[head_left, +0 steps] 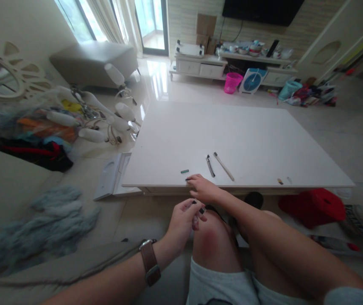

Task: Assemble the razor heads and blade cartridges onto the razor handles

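My left hand (184,218), with a brown-strapped watch (150,262) on the wrist, is closed over my knee around a small clear object with black parts (202,209); its kind is not plain. At the near edge of the white table (248,131), the fingertips of my right hand (202,187) pinch a tiny dark piece (187,179). Just beyond them lies a small green cylinder like a battery (184,171). To its right are a slim grey-and-black tool with a bent head (210,166) and a pale toothbrush (224,166).
A small brown-and-dark piece (280,181) and a clear bit (289,180) lie near the table's right front. A lamp with white shades (94,135) stands left of the table, above an open white box (108,178). A red stool (316,207) is at the lower right.
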{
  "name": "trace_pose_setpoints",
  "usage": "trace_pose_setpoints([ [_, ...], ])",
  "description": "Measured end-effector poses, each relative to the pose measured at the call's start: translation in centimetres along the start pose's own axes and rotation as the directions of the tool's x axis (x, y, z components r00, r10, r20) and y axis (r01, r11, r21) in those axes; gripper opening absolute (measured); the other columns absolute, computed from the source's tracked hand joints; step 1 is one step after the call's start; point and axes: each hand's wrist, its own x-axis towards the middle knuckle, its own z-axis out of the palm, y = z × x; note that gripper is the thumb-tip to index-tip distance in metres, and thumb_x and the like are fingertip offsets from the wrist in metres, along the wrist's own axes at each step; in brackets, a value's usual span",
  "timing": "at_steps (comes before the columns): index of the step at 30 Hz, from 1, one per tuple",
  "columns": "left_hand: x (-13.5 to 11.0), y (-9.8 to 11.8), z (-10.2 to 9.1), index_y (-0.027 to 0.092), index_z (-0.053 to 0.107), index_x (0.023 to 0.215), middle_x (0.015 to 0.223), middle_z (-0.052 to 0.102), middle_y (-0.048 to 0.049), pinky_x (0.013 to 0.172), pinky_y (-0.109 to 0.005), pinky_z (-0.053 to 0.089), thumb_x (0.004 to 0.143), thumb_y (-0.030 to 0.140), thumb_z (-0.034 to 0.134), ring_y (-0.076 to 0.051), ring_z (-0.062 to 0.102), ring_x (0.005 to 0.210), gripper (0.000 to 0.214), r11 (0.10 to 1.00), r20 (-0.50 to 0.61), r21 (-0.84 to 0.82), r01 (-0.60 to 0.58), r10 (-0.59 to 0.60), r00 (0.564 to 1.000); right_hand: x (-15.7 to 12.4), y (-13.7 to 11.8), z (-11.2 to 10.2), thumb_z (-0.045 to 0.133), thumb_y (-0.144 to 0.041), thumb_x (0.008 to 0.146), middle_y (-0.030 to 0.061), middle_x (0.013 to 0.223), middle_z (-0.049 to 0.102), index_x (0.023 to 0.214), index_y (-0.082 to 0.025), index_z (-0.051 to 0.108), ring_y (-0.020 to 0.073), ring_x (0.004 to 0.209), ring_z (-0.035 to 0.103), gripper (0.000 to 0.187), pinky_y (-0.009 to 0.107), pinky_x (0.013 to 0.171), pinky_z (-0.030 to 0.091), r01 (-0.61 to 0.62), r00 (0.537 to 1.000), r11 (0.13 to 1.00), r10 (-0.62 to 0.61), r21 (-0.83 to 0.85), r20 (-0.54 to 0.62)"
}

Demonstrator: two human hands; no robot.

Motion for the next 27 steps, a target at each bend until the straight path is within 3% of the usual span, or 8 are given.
trace_pose_setpoints([
  [4, -0.1, 0.0, 0.0, 0.012, 0.067, 0.082, 0.059, 0.065, -0.0031, 0.042, -0.018, 0.03, 0.081, 0.038, 0.067, -0.005, 0.04, 0.041, 0.026, 1.0, 0.007, -0.006, -0.006, 0.006, 1.0, 0.1, -0.2, -0.1, 0.061, -0.014, 0.085, 0.0194, 0.128, 0.06, 0.111, -0.007, 0.068, 0.0303, 0.125, 0.049, 0.028, 0.043, 0.107, 0.042, -0.007, 0.999, 1.0, 0.008, 0.022, -0.038],
  [9, -0.2, -0.2, 0.1, 0.012, 0.065, 0.084, 0.063, 0.065, -0.0026, 0.042, -0.019, 0.031, 0.083, 0.043, 0.068, -0.005, 0.042, 0.041, 0.03, 0.999, 0.031, -0.032, -0.011, 0.012, 0.999, 0.5, -0.1, -0.4, 0.059, -0.006, 0.082, 0.0127, 0.118, 0.067, 0.101, -0.013, 0.072, 0.0231, 0.11, 0.061, 0.024, 0.035, 0.102, 0.046, -0.021, 0.99, 0.988, 0.042, 0.15, -0.137],
  [16, -0.1, -0.2, 0.1, 0.013, 0.062, 0.095, 0.073, 0.069, -0.0042, 0.042, -0.017, 0.031, 0.087, 0.046, 0.063, -0.004, 0.042, 0.042, 0.034, 0.998, 0.019, -0.05, -0.037, 0.038, 0.999, 0.6, -0.6, -1.7, 0.061, -0.001, 0.078, 0.0034, 0.082, 0.069, 0.08, -0.016, 0.067, 0.0163, 0.077, 0.064, 0.017, 0.028, 0.074, 0.05, -0.038, 0.932, 0.943, 0.153, 0.331, -0.33],
  [19, -0.2, 0.0, 0.1, 0.013, 0.06, 0.098, 0.08, 0.072, -0.0062, 0.041, -0.017, 0.033, 0.086, 0.042, 0.063, -0.003, 0.042, 0.04, 0.031, 0.997, -0.012, -0.078, -0.014, 0.013, 1.0, 0.2, -1.1, -2.2, 0.061, -0.004, 0.077, -0.0002, 0.075, 0.065, 0.084, -0.018, 0.063, 0.014, 0.067, 0.061, 0.015, 0.025, 0.064, 0.048, -0.042, 0.918, 0.887, 0.215, 0.46, -0.332],
  [23, -0.1, 0.2, 0.1, 0.015, 0.058, 0.099, 0.095, 0.074, -0.0101, 0.041, -0.018, 0.038, 0.083, 0.033, 0.062, -0.003, 0.046, 0.039, 0.025, 0.993, -0.039, -0.121, 0.009, -0.014, 0.999, -0.3, -1.3, -2.7, 0.061, -0.011, 0.078, -0.001, 0.077, 0.062, 0.1, -0.019, 0.065, 0.0133, 0.068, 0.059, 0.023, 0.026, 0.066, 0.047, -0.01, 0.902, 0.839, 0.242, 0.544, -0.357],
  [27, 0.1, 0.5, 0.1, 0.015, 0.057, 0.099, 0.108, 0.073, -0.0139, 0.045, -0.019, 0.043, 0.081, 0.029, 0.061, -0.01, 0.063, 0.051, 0.024, 0.985, -0.066, -0.171, 0.022, -0.033, 0.997, -0.6, -1.4, -3.2, 0.064, -0.021, 0.079, 0.0017, 0.078, 0.062, 0.09, -0.017, 0.069, 0.0142, 0.07, 0.058, 0.013, 0.027, 0.066, 0.046, 0.031, 0.886, 0.786, 0.264, 0.618, -0.38],
])
